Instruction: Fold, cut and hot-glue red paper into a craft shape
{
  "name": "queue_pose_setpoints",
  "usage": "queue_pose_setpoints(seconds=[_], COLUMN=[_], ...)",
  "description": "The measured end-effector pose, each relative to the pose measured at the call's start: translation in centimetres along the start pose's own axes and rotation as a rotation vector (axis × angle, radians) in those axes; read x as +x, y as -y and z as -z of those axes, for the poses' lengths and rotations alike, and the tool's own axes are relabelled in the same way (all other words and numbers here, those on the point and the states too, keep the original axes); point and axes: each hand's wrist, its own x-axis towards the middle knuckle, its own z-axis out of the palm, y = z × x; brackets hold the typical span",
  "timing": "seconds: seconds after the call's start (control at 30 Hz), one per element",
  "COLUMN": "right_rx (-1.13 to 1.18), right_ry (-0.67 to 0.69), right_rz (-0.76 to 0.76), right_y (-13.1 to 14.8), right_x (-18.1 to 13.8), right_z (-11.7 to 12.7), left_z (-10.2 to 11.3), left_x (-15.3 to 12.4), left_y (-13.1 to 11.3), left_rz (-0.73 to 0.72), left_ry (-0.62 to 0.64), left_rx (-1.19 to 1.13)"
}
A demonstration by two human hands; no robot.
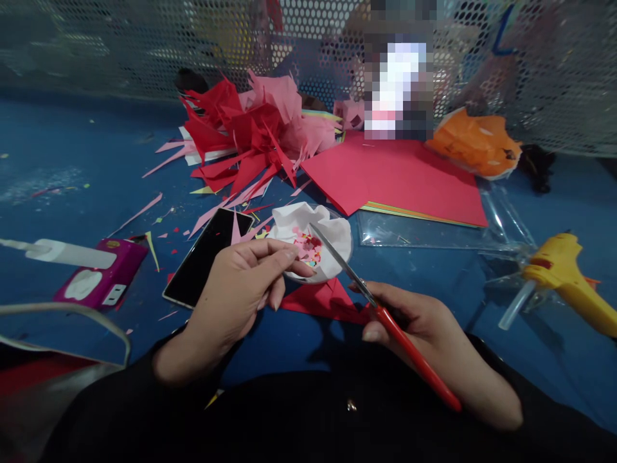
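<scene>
My right hand (424,321) is wrapped round a pair of scissors (400,347) with long red handles. Their blades look closed and point up and left, the tips over a white paper-lined bowl (340,235). Small pink, red and a few blue and yellow paper bits (308,249) lie in that bowl. At its left rim is my left hand (250,276), thumb and forefinger pressed together; whatever they pinch, if anything, is too small to make out. Red folded paper (322,302) lies beneath the bowl's near side, between my hands. A black phone (207,257) is partly behind my left hand.
Cut red and pink paper (260,122) is heaped at the back. Red sheets (409,180) lie on clear plastic, beside crumpled orange paper (477,141). A yellow glue gun (559,263) is at right, a purple box (106,270) at left. Perforated metal (313,38) bounds the back.
</scene>
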Motion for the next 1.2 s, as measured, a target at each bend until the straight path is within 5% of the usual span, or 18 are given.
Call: queue_pose_setpoints(seconds=[0.2, 0.37, 0.43, 0.67, 0.93, 1.03, 1.2], right_rx=[0.028, 0.048, 0.050, 0.167, 0.119, -0.084, -0.629], right_ry=[-0.045, -0.108, -0.126, -0.222, -0.345, -0.464, -0.561], right_rz=[0.047, 0.087, 0.095, 0.133, 0.156, 0.188, 0.012], right_y=[0.2, -0.1, -0.2, -0.5, -1.1, -2.4, -3.7], right_x=[0.0, -0.2, -0.3, -0.3, 0.0, 1.1, 2.4], right_z=[0.1, 0.0, -0.1, -0.3, 0.8, 2.0, 3.8], left_z=[0.3, 1.7, 2.4, 4.2, 3.9, 3.9, 3.4], left_x=[-0.2, 0.5, 1.3, 4.3, 4.1, 4.2, 3.6], left_y=[0.1, -0.2, -0.2, 0.9, 0.8, 1.0, 1.3], left_rz=[-0.145, -0.556, -0.599, -0.613, -0.675, -0.805, -1.100], left_ry=[-0.059, -0.493, -0.578, -0.423, -0.502, -0.558, -0.632], left_rx=[0.075, 0.533, 0.757, 1.167, 1.122, 1.034, 0.877])
